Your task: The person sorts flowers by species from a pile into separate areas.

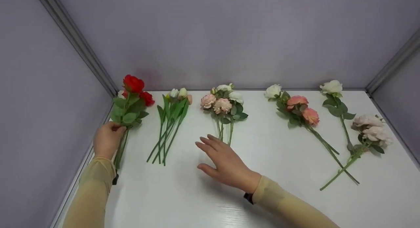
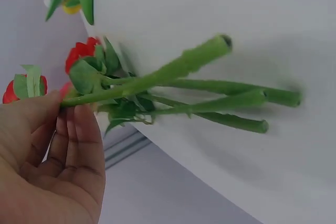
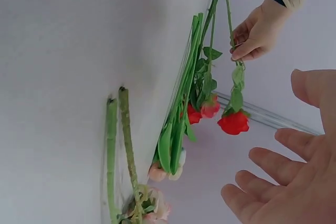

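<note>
Red rose (image 1: 133, 83): I have its stem (image 2: 173, 70) pinched between the thumb and fingertips of my left hand (image 1: 107, 139), just below the leaves (image 1: 129, 117). It is raised off the white table (image 1: 157, 195) near the far left corner, over the other red flowers (image 1: 146, 98), which lie beside the left edge; the right wrist view shows it apart from them. My right hand (image 1: 226, 162) grasps nothing, its fingers spread above the middle of the table, near the stems of the pink and white flowers (image 1: 222, 105).

I judge a light but sure pinch best here: the bloom is probably the heavy end, and it could roll the stem between my fingertips. The stem's free end points toward the near edge, above the lower stems, so any lowering would call for a level wrist and a line parallel to theirs. The leaves could snag on those beneath; I would come straight down rather than drag sideways. The tulips (image 1: 178, 110) lie just to the right, so the bloom is better kept to the left-edge side. My right hand does best well clear of this.
</note>
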Demonstrator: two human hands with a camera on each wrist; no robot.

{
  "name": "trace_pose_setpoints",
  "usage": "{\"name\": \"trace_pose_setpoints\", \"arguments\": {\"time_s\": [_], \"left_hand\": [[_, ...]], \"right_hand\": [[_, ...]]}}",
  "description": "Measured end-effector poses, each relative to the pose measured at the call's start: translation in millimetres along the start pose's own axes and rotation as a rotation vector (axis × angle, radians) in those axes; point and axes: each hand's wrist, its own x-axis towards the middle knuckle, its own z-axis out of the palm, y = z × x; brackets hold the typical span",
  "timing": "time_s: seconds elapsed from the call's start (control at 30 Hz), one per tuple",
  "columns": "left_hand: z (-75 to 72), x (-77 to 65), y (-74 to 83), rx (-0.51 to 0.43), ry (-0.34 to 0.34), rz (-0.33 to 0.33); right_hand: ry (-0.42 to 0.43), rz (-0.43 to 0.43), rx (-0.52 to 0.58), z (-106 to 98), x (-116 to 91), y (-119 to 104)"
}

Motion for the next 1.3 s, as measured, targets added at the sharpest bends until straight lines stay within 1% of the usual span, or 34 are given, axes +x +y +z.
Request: {"name": "trace_pose_setpoints", "arguments": {"time_s": [0.1,0.2,0.33,0.4,0.47,0.6,0.73,0.87,0.97,1.13,1.2,1.3], "left_hand": [[2.0,2.8,-12.3,0.041,0.0,-0.004],[5.3,4.4,-21.2,0.081,-0.003,-0.009],[10.0,4.5,-27.5,0.112,-0.02,-0.022],[12.3,4.1,-28.3,0.112,-0.025,-0.027],[13.9,3.9,-28.5,0.109,-0.028,-0.033],[14.7,3.3,-27.3,0.106,-0.041,-0.051],[13.3,2.8,-26.6,0.097,-0.06,-0.079],[11.7,1.8,-26.3,0.087,-0.069,-0.099],[11.5,1.0,-26.3,0.086,-0.066,-0.094],[14.2,-1.0,-27.0,0.099,-0.056,-0.058],[16.8,-1.6,-26.2,0.102,-0.062,-0.045],[21.7,-1.0,-24.9,0.093,-0.082,-0.051]], "right_hand": [[-0.004,-0.038,-0.041,7,3,-3],[-0.02,-0.041,-0.084,12,3,-3],[-0.111,-0.028,-0.19,19,4,-2],[-0.163,-0.027,-0.242,22,5,-1],[-0.201,-0.027,-0.269,24,5,0],[-0.231,-0.018,-0.269,28,6,0],[-0.243,-0.011,-0.257,30,4,1],[-0.247,-0.008,-0.268,31,1,3],[-0.243,-0.007,-0.279,31,-1,5],[-0.249,0.003,-0.269,32,-4,7],[-0.257,0.011,-0.265,32,-4,8],[-0.263,0.02,-0.263,33,-5,8]]}}
